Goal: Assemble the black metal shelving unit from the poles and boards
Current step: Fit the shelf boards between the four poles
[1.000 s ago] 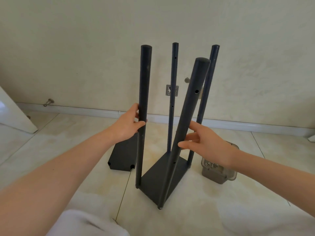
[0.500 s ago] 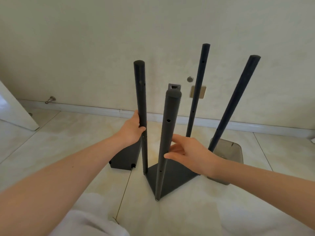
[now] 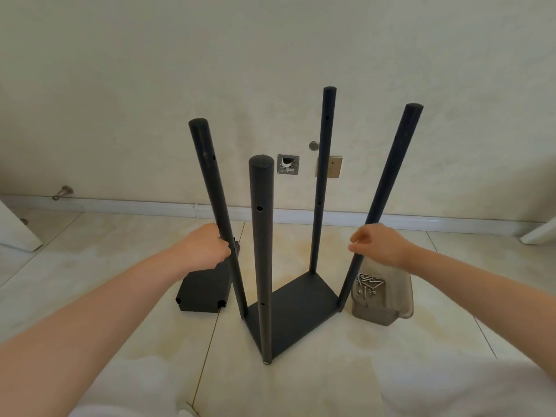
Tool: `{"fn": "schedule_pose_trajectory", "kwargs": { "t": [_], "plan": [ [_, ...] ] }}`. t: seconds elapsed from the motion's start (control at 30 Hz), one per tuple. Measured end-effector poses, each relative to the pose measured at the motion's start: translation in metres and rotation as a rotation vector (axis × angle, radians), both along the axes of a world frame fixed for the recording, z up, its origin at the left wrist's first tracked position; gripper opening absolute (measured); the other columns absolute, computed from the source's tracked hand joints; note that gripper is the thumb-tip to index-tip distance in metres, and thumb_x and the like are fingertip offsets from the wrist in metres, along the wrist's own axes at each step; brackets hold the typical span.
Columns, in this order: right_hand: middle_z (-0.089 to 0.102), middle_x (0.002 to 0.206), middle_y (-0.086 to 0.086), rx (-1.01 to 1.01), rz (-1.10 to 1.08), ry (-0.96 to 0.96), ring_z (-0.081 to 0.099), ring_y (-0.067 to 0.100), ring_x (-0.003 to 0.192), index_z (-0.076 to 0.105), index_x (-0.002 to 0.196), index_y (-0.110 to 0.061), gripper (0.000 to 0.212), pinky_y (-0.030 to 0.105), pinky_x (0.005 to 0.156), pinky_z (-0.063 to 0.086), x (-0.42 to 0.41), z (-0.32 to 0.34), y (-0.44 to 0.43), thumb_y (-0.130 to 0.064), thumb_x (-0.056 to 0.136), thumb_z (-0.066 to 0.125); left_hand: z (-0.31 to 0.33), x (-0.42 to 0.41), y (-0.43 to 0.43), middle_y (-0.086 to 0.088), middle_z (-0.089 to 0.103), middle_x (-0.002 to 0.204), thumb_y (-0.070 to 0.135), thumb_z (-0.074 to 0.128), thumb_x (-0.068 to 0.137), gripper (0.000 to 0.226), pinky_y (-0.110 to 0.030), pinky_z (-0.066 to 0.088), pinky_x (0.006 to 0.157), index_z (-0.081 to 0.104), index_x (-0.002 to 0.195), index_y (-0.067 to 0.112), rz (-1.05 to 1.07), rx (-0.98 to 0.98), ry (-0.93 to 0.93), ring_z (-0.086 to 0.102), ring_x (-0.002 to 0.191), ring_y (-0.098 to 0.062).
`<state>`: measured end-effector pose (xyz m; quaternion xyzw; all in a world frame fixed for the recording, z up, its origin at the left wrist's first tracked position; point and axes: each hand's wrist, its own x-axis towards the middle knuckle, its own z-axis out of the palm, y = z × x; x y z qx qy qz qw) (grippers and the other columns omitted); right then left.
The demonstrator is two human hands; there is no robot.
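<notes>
Fingers of the left hand grip the left pole; those of the right hand curl round the right pole. Four poles stand on the bottom board, mid-frame; the spare board and screws wait unused.

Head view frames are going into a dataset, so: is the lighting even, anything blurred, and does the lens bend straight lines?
Head view: soft, even light, no glare or hard shadows; the right hand and right pole look slightly smeared; the baseboard bows from wide-angle distortion; screws are legible.
</notes>
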<state>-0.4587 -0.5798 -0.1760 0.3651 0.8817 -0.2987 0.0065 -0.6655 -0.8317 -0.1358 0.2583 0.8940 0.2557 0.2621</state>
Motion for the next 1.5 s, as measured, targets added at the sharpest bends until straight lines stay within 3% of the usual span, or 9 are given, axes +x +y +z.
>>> {"fn": "schedule_pose_trajectory", "kwargs": {
  "t": [0.07, 0.13, 0.2, 0.3, 0.43, 0.63, 0.83, 1.13, 1.5],
  "plan": [
    [0.063, 0.109, 0.029, -0.04, -0.128, 0.004, 0.064, 0.034, 0.095, 0.062, 0.108, 0.007, 0.037, 0.036, 0.083, 0.052, 0.007, 0.0, 0.016, -0.027, 0.096, 0.06, 0.004, -0.001, -0.003, -0.015, 0.063, 0.121, 0.007, 0.059, 0.097, 0.054, -0.036, 0.056, 0.084, 0.036, 0.146, 0.006, -0.008, -0.01, -0.026, 0.064, 0.105, -0.027],
    [0.06, 0.11, 0.026, -0.1, -0.251, 0.048, 0.063, 0.034, 0.097, 0.053, 0.122, 0.005, 0.041, 0.041, 0.085, 0.053, 0.012, 0.002, 0.03, -0.026, 0.097, 0.058, 0.009, 0.0, -0.007, -0.013, 0.063, 0.123, 0.011, 0.062, 0.096, 0.058, -0.03, 0.056, 0.079, 0.037, 0.147, 0.008, -0.06, -0.071, -0.042, 0.064, 0.105, -0.025],
    [0.053, 0.123, 0.019, -0.161, -0.346, 0.116, 0.059, 0.034, 0.104, 0.03, 0.146, -0.004, 0.061, 0.044, 0.087, 0.054, 0.014, 0.004, 0.04, -0.025, 0.097, 0.06, 0.011, 0.001, -0.011, -0.008, 0.061, 0.132, 0.017, 0.065, 0.095, 0.059, -0.031, 0.054, 0.089, 0.039, 0.148, 0.011, -0.18, -0.167, -0.062, 0.062, 0.114, -0.023],
    [0.044, 0.141, 0.018, -0.215, -0.393, 0.276, 0.056, 0.034, 0.114, 0.013, 0.154, -0.022, 0.074, 0.044, 0.091, 0.052, 0.01, 0.008, 0.043, -0.017, 0.097, 0.06, 0.012, 0.009, -0.015, 0.01, 0.057, 0.137, 0.025, 0.071, 0.091, 0.064, -0.032, 0.044, 0.107, 0.043, 0.148, 0.027, -0.366, -0.181, -0.137, 0.056, 0.123, -0.01],
    [0.051, 0.136, 0.016, -0.203, -0.353, 0.372, 0.053, 0.033, 0.121, 0.019, 0.15, -0.025, 0.068, 0.048, 0.1, 0.048, 0.0, 0.011, 0.037, -0.005, 0.097, 0.057, 0.008, 0.028, -0.012, 0.02, 0.068, 0.12, 0.026, 0.08, 0.083, 0.046, -0.035, 0.044, 0.109, 0.057, 0.119, 0.045, -0.327, 0.127, -0.194, 0.063, 0.114, -0.002],
    [0.054, 0.124, 0.01, -0.227, -0.343, 0.403, 0.058, 0.03, 0.11, 0.023, 0.146, -0.018, 0.059, 0.04, 0.09, 0.052, -0.016, 0.015, 0.019, -0.005, 0.098, 0.054, -0.001, 0.055, 0.003, 0.022, 0.074, 0.096, 0.032, 0.075, 0.086, 0.016, -0.016, 0.038, 0.085, 0.073, 0.102, 0.031, -0.116, 0.464, -0.187, 0.063, 0.092, 0.014],
    [0.055, 0.122, 0.014, -0.184, -0.423, 0.444, 0.059, 0.033, 0.108, 0.035, 0.132, -0.012, 0.034, 0.052, 0.094, 0.053, -0.01, 0.017, 0.019, -0.008, 0.101, 0.049, -0.005, 0.057, 0.007, 0.007, 0.075, 0.077, 0.031, 0.072, 0.089, 0.005, -0.026, 0.042, 0.086, 0.069, 0.091, 0.027, -0.018, 0.529, -0.156, 0.071, 0.084, -0.006],
    [0.058, 0.126, 0.016, -0.15, -0.404, 0.514, 0.061, 0.037, 0.111, 0.035, 0.135, -0.016, 0.044, 0.057, 0.092, 0.053, -0.004, 0.023, 0.008, -0.008, 0.098, 0.056, 0.002, 0.025, 0.01, 0.001, 0.057, 0.067, 0.022, 0.071, 0.09, 0.011, -0.028, 0.044, 0.08, 0.064, 0.088, 0.015, 0.056, 0.735, -0.192, 0.058, 0.07, -0.015],
    [0.06, 0.115, 0.007, -0.16, -0.387, 0.556, 0.066, 0.03, 0.098, 0.037, 0.126, -0.027, 0.049, 0.041, 0.072, 0.06, 0.017, 0.02, 0.008, -0.005, 0.092, 0.065, 0.002, -0.007, 0.026, 0.002, 0.054, 0.074, 0.022, 0.076, 0.087, 0.014, -0.043, 0.046, 0.088, 0.068, 0.075, 0.027, 0.054, 0.791, -0.185, 0.052, 0.081, -0.02]
  ]
}}
